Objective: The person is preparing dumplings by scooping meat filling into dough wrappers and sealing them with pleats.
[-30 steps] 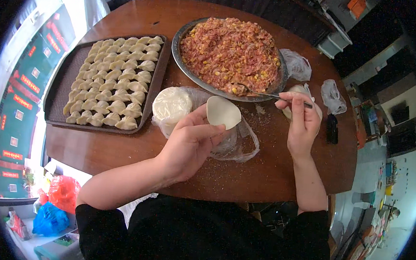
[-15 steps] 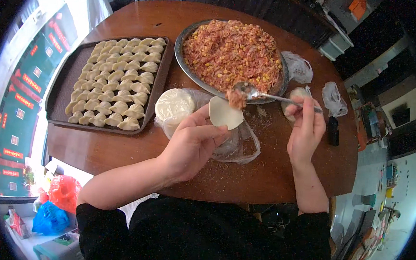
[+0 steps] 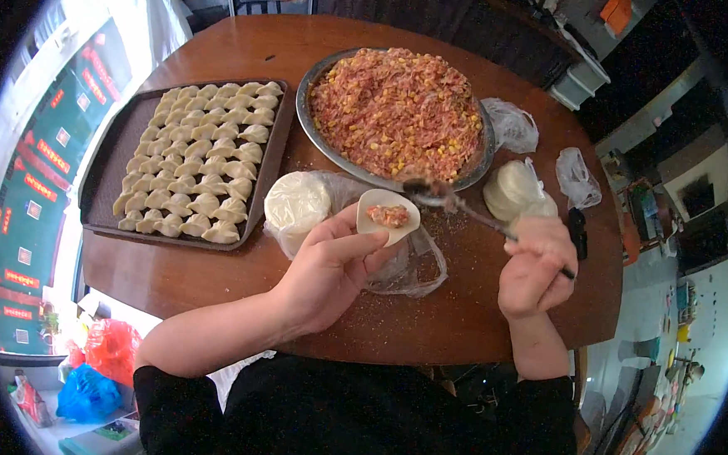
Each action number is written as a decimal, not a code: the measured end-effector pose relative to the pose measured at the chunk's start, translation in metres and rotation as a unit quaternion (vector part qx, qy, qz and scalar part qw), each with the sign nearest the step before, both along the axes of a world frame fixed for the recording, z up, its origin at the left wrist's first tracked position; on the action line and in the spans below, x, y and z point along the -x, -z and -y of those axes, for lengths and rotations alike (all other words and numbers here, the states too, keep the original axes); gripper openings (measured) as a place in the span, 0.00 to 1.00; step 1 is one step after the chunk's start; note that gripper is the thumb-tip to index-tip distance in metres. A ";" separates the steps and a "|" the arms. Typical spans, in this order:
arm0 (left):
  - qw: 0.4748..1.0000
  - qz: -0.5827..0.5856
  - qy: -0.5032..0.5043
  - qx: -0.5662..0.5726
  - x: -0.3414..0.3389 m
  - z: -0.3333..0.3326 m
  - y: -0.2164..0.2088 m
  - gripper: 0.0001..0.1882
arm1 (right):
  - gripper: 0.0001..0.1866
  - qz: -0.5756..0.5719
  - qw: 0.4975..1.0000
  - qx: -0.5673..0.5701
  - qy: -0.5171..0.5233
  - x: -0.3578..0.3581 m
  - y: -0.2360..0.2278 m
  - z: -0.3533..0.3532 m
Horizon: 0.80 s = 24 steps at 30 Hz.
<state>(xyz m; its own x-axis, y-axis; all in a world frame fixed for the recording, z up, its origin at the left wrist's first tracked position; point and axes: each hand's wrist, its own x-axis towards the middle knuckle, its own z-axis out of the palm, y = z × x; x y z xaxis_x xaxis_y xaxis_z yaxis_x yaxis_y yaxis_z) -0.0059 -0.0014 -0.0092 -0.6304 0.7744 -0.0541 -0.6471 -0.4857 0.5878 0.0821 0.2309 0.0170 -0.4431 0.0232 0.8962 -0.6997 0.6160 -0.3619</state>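
My left hand [image 3: 328, 263] pinches a round dumpling wrapper [image 3: 405, 233] by its near edge, and a lump of meat filling [image 3: 388, 216] sits in the wrapper's middle. My right hand [image 3: 538, 267] is closed round the handle of a metal spoon [image 3: 485, 219]. The spoon's bowl is blurred and lies by the near rim of a large metal basin [image 3: 302, 111], which is heaped with pink minced filling dotted with yellow corn [image 3: 396, 113]. To the left of the wrapper stands a plastic-wrapped stack of wrappers [image 3: 297, 205].
A dark tray [image 3: 114, 150] with rows of folded dumplings [image 3: 193, 159] stands on the left of the wooden table [image 3: 307, 339]. Right of the basin lie another bagged wrapper stack [image 3: 514, 191], crumpled clear bags [image 3: 577, 179] and a small black object [image 3: 577, 232]. An opened plastic bag [image 3: 419, 273] lies under my left hand.
Filling has passed from the spoon onto the wrapper. My right hand has turned over and moved slightly down with the spoon. The wrapper now curves up around the filling.
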 end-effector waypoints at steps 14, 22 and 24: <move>0.999 -0.001 0.017 0.027 -0.008 -0.001 0.001 0.18 | 0.10 0.222 0.966 0.094 0.097 0.024 -0.004 -0.016; 0.998 -0.045 0.033 0.036 -0.012 -0.001 0.002 0.17 | 0.14 0.026 0.961 0.063 0.269 0.037 -0.008 -0.021; 0.997 -0.041 0.039 0.044 -0.014 -0.001 0.000 0.17 | 0.13 0.031 0.964 -0.100 0.243 0.017 -0.013 -0.010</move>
<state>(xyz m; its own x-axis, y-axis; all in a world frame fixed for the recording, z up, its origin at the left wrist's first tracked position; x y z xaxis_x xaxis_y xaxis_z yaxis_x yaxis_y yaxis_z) 0.0083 -0.0006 -0.0088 -0.5728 0.8163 -0.0742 -0.6290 -0.3797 0.6784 0.0652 0.2414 0.0301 -0.4765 0.0718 0.8763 -0.2909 0.9277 -0.2341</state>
